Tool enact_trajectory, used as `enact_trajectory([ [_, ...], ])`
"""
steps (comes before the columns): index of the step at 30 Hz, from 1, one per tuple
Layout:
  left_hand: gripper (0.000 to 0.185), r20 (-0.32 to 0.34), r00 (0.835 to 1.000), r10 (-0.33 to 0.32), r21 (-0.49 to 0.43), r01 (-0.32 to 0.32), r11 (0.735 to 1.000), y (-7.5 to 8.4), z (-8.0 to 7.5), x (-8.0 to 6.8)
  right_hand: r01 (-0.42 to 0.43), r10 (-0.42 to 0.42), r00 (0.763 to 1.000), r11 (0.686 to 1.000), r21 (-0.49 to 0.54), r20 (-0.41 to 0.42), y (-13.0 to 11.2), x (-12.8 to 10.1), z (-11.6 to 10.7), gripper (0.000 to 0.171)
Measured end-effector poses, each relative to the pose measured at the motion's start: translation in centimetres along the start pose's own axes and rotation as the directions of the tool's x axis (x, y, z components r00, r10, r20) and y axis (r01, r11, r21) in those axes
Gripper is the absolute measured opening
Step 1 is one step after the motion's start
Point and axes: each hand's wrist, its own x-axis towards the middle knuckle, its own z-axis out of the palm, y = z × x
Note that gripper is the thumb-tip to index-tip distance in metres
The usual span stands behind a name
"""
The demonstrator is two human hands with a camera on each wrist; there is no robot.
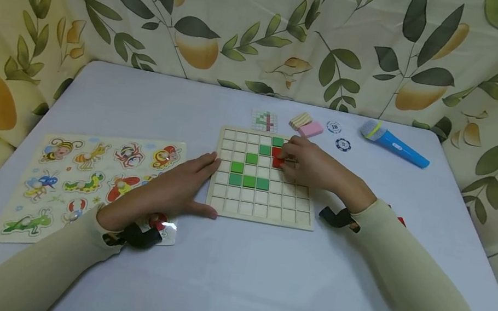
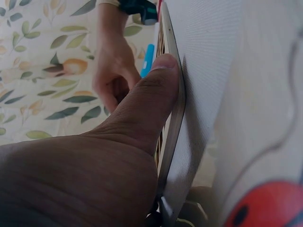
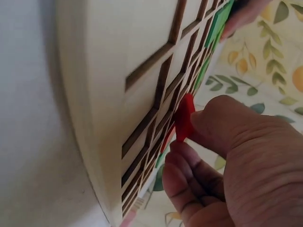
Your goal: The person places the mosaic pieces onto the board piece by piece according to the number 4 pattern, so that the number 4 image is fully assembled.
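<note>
Pale tabletop (image 1: 226, 285) with toys laid out on it.
A wooden grid board (image 1: 259, 210) sits at the centre. An insect puzzle sheet (image 1: 76, 169) lies at 9 o'clock from it. At 12 o'clock is a small pattern card (image 1: 264, 120); toward 1 o'clock, a striped block (image 1: 301, 119), a pink block (image 1: 311, 129), two round chips (image 1: 343, 144) and a blue toy microphone (image 1: 396, 144).

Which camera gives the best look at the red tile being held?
The right wrist view: the red tile fills the frame, pinched by the right hand. The head view shows it small, partly hidden; the left wrist view doesn't show it.
</note>
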Motion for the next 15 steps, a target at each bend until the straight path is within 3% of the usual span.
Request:
enact_trajectory([
  [6,0.123,0.004,1.000,-0.001,0.017,0.001,1.000,0.16,-0.10,0.13,0.025,-0.025,1.000,0.999,0.031,0.011,0.14,0.46,0.01,0.013],
  [15,0.123,0.005,1.000,-0.001,0.004,0.001,1.000,0.10,-0.01,0.12,-0.060,0.060,0.998,0.997,0.040,0.010,0.25,0.24,0.24,0.019],
])
